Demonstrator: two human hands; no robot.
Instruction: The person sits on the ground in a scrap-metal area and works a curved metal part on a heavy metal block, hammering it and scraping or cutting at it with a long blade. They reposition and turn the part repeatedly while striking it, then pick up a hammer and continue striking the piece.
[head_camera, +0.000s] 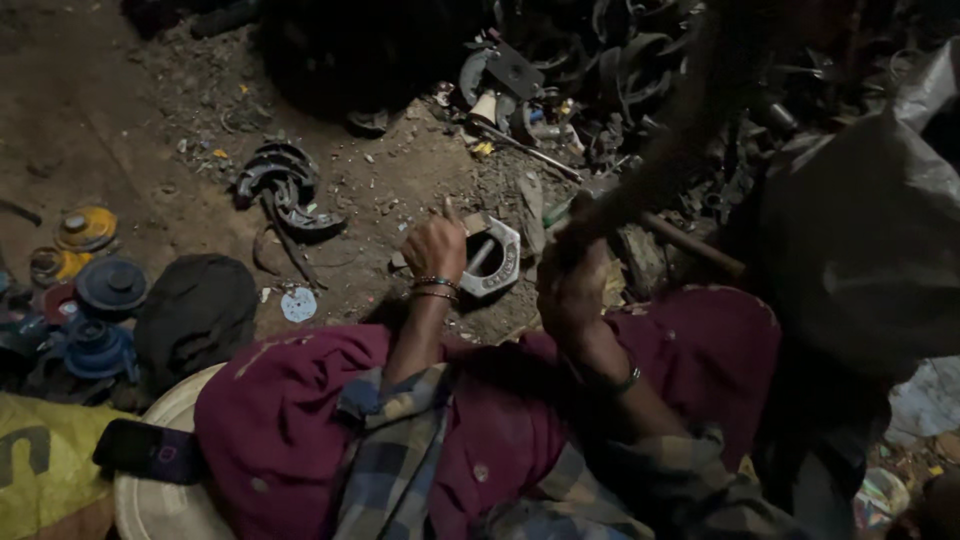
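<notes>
Now we steady the pale hexagonal metal housing (492, 256) on the dirt floor (380, 190) with our left hand (433, 247), fingers curled; our right hand (572, 285), beside the housing, grips a wooden-handled hammer (690, 245), so a square blow seems due.

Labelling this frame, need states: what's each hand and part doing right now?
Left hand: steadying the metal ring, one finger raised.
Metal ring: flat on the dirt, a rod through its opening.
Right hand: shut on the hammer.
Hammer: raised above the ground, blurred.
Phone: lying screen-dark on the round tray.
</notes>
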